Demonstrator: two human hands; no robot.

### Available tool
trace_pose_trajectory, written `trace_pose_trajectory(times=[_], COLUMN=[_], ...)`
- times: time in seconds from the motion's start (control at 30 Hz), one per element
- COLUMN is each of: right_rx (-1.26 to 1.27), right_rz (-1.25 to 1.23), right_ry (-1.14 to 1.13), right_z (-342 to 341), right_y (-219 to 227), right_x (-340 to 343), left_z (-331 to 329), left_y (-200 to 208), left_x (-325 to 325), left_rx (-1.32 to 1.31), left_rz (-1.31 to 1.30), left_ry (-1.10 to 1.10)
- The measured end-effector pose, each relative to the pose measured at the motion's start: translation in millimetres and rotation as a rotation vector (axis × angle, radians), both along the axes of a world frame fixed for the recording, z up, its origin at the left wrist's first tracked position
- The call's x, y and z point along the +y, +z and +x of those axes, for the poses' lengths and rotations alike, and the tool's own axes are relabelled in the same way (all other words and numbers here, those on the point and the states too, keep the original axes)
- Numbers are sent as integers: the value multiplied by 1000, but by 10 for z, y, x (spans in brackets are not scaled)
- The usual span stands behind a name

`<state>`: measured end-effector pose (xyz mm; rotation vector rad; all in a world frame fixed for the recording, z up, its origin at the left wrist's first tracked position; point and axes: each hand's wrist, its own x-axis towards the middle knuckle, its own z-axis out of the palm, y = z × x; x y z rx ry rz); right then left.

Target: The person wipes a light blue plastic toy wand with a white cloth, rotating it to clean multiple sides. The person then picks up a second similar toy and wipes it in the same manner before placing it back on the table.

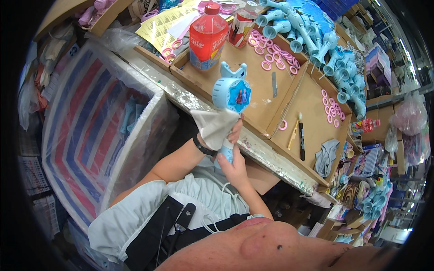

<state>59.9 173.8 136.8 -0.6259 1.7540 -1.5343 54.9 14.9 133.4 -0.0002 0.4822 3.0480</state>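
Note:
A light blue toy wand (237, 95) stands upright in front of me at the table's near edge. Its round head carries a dark blue picture panel, with a forked crown-like piece on top. My left hand (235, 131), with a black band on the wrist, is closed around the toy just below the head. A white cloth (213, 128) hangs from that hand and covers part of it. Lower down, my right hand (233, 170) grips the handle, with the thumb along it. The cloth and fingers hide the middle of the toy.
Cardboard trays (253, 97) on the table hold pink rings (274, 55), a red-capped bottle (207, 38), a metal strip (274, 84), a black marker (302, 141) and a grey cloth (326, 156). Blue toy parts (332, 47) pile up behind. A striped, plastic-lined bag (81, 135) stands left.

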Motion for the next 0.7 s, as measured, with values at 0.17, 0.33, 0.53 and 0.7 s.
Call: trace_pose_trajectory(times=[0.17,0.33,0.53,0.7], right_rx=[456,9,-257,-262], right_rz=[111,-441,-440,-626], right_ry=[52,-433,-520,-582], right_z=[-185,-569,-717,-1124], right_y=[75,240,414,398], right_x=[197,162,75,117], left_z=[117,25,-50,194], left_y=[140,168,16,42], left_x=[20,84,505,640], left_rx=[-35,82,95,-80], left_rz=[-386,-212,-167,-373], left_ry=[76,-296,-505,-394])
